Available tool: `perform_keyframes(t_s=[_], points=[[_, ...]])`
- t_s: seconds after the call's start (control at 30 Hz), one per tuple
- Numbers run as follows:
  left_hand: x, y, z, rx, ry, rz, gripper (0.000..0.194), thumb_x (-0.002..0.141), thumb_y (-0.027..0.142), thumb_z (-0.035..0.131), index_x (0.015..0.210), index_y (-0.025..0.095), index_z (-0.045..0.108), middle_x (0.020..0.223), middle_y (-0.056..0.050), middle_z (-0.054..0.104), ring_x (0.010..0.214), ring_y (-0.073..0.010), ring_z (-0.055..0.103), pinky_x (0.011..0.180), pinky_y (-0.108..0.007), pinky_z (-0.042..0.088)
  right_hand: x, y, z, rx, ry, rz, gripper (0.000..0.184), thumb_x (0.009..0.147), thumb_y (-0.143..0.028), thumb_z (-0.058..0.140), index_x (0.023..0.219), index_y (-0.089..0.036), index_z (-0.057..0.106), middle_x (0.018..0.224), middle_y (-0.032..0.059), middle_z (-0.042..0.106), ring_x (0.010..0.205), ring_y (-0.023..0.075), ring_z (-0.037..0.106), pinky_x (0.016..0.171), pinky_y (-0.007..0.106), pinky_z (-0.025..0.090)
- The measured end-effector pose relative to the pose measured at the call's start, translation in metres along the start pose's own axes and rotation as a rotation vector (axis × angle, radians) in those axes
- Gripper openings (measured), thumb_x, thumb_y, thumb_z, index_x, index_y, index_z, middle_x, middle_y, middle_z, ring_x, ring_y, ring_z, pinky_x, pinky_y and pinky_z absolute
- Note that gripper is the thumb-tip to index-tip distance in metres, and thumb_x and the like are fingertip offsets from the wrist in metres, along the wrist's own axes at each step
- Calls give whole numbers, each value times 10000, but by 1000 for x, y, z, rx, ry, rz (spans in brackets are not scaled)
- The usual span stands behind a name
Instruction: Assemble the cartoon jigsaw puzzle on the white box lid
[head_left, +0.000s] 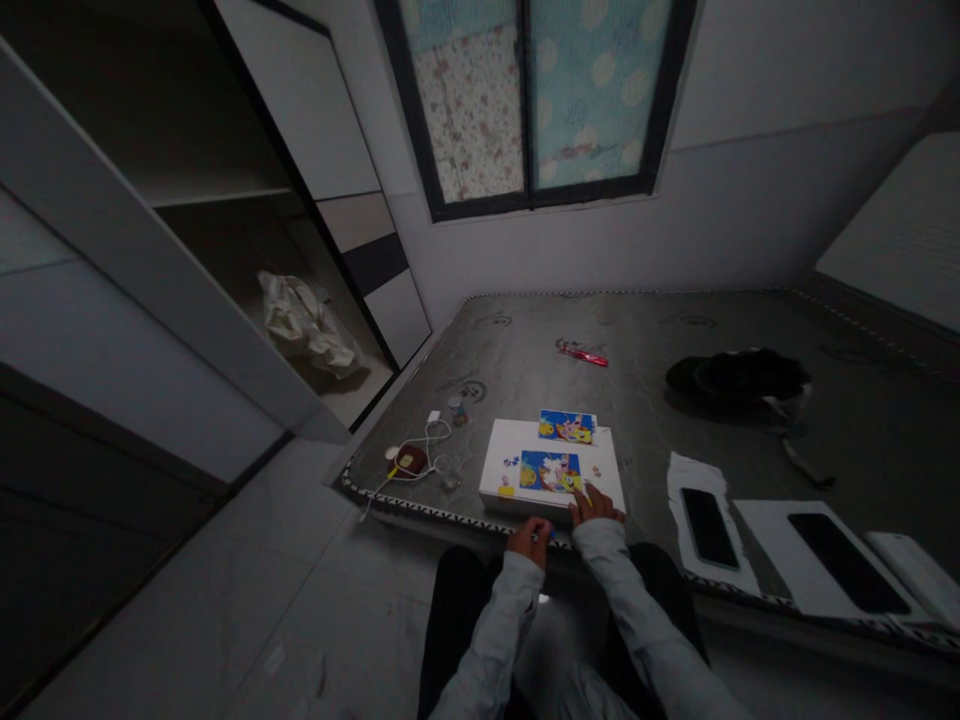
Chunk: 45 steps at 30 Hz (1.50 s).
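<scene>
A partly assembled cartoon jigsaw puzzle (pixel 540 470) lies on a white box (pixel 495 455), with white gaps in its middle. Behind it rests a matching picture card (pixel 559 424). Loose puzzle pieces (pixel 511 461) are scattered to the left of the puzzle, and others lie to its right. My right hand (pixel 598 506) is at the puzzle's lower right corner, fingers extended and apart on the box. At the box's front edge, my left hand (pixel 531 541) is closed, with a small blue bit, apparently a puzzle piece, showing at its fingertips.
The box stands on a grey mattress (pixel 517 340). To its left are a white cable (pixel 429 440), a brown case (pixel 409 460) and a small jar (pixel 457 408). A red item (pixel 585 355) lies behind. Two phones (pixel 709 527) and a dark bag-like object (pixel 739 380) are at right.
</scene>
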<state>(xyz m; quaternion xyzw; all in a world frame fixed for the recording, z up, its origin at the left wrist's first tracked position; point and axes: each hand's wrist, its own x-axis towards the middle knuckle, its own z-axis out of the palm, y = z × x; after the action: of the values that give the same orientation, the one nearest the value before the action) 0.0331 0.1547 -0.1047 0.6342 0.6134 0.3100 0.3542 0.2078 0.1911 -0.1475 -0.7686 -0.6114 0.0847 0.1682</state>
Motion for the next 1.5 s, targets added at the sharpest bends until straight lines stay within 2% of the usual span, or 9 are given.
perform_keyframes(t_s=[0.17,0.3,0.4,0.53,0.73,0.9,1.2,1.37,1.5], points=[[-9,-7,5,1,25,-88,299,949,346,493,914,203,754,925,-71,806,899,-222,737,853,-329,549,5,-6,-3,7,22,21,354,963,-291,543,1256,-229,733,1497,137,579,1291,339,518,999,548,388],[-11,-9,6,-34,37,-46,323,962,367,484,948,203,762,959,-83,807,929,-235,740,888,-354,550,-1,-10,-14,80,53,11,391,963,-295,519,1295,-204,705,1474,148,595,1255,329,549,989,539,406],[-10,-3,1,-104,62,10,358,967,353,465,1016,187,777,1059,-112,803,1017,-246,734,948,-378,552,-11,-11,-23,244,58,-38,386,950,-321,488,1210,-189,740,1316,154,697,1170,321,624,981,526,448],[-15,15,-12,-183,74,61,379,956,369,500,1097,167,788,1127,-130,791,1062,-249,730,982,-382,556,-35,-13,-37,500,-30,-185,378,956,-420,468,1027,-220,782,1061,91,792,989,241,727,916,388,557],[-28,53,-28,-258,150,-67,410,887,493,662,1128,179,768,806,-41,778,636,-151,675,573,-232,490,-65,-30,-79,888,-43,-227,396,873,-528,653,1110,-247,800,935,62,804,810,220,747,758,334,619],[-36,75,-43,-417,164,-14,381,864,502,707,998,159,806,920,-92,807,749,-172,723,581,-214,508,-63,-39,-112,902,40,-336,377,848,-531,720,1094,-261,813,880,58,796,727,200,729,696,325,617],[-54,103,-62,-503,201,118,349,878,476,706,1046,198,836,1067,-100,818,989,-240,765,901,-325,614,-63,-39,-141,834,99,-430,345,876,-562,732,1095,-307,807,878,36,794,742,189,725,754,329,606],[-60,103,-62,-572,169,31,421,833,458,765,1141,172,794,915,-96,823,788,-190,768,617,-214,576,-66,-37,-141,858,133,-430,333,879,-559,733,1078,-304,811,875,38,793,745,187,725,752,326,599],[-64,98,-56,-576,173,10,410,803,512,781,1018,166,822,951,-118,823,813,-208,766,611,-221,571,-69,-32,-134,851,136,-437,349,863,-586,735,1043,-301,824,812,35,786,701,187,719,697,319,591]])
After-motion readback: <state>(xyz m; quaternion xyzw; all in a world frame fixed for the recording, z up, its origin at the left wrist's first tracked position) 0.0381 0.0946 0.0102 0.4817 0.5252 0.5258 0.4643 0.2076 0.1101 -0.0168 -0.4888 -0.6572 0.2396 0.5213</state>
